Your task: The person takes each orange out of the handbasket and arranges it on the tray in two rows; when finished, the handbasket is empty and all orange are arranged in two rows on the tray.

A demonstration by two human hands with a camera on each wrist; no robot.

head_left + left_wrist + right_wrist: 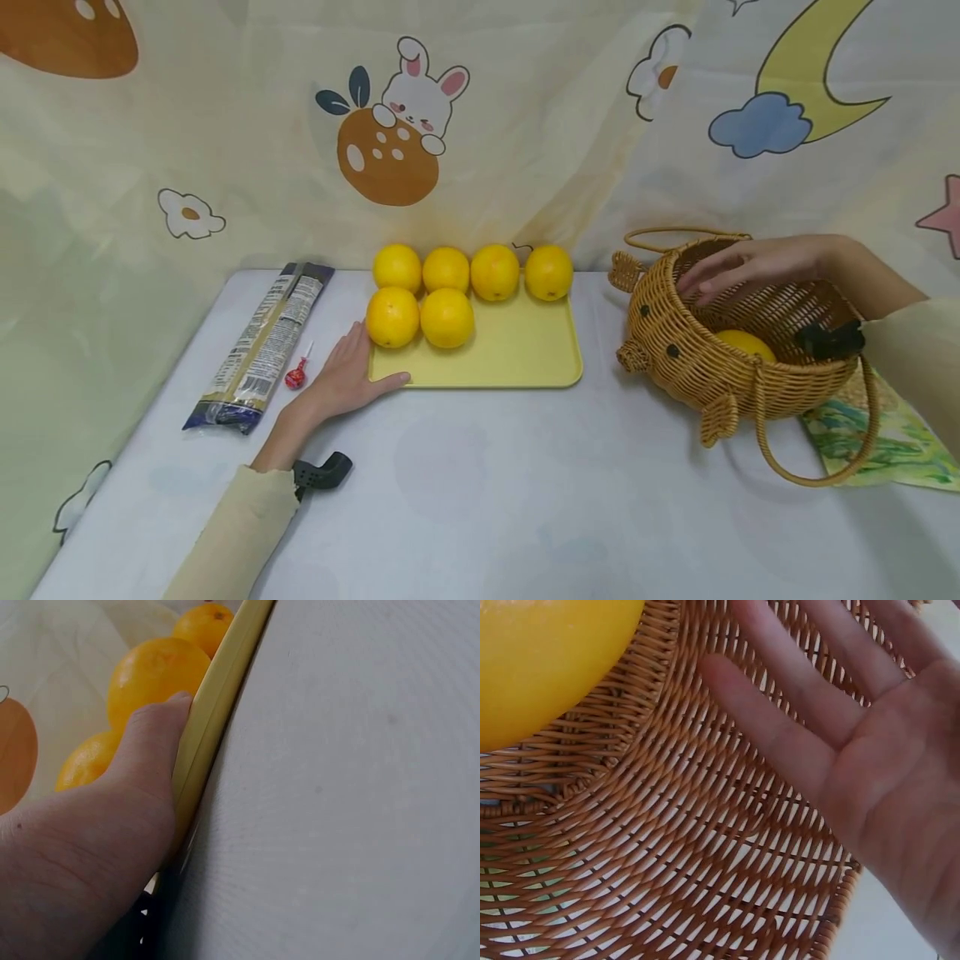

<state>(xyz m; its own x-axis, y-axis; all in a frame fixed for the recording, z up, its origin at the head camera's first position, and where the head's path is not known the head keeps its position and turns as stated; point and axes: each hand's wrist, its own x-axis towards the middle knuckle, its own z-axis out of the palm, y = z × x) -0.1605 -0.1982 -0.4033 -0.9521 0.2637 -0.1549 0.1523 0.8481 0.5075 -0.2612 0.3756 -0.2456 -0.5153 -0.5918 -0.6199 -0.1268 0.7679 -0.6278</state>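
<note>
In the head view a yellow tray (517, 350) carries several oranges (447, 318), one row along its back edge and two more at the front left. My left hand (348, 371) lies against the tray's left front corner, fingers straight, thumb over the front rim. That thumb (154, 742) shows along the rim in the left wrist view. My right hand (757, 265) reaches into a wicker basket (697, 358) with an animal face. Its fingers (780, 735) are spread and hold nothing. An orange (547, 660) lies inside the basket, apart from the hand.
Left of the tray lie a long printed packet (262, 342) and a red lollipop (297, 375). A green patterned packet (885, 433) is partly beneath the basket. The basket's handle (825, 482) hangs down toward the front. A printed cloth (525, 125) hangs behind the table.
</note>
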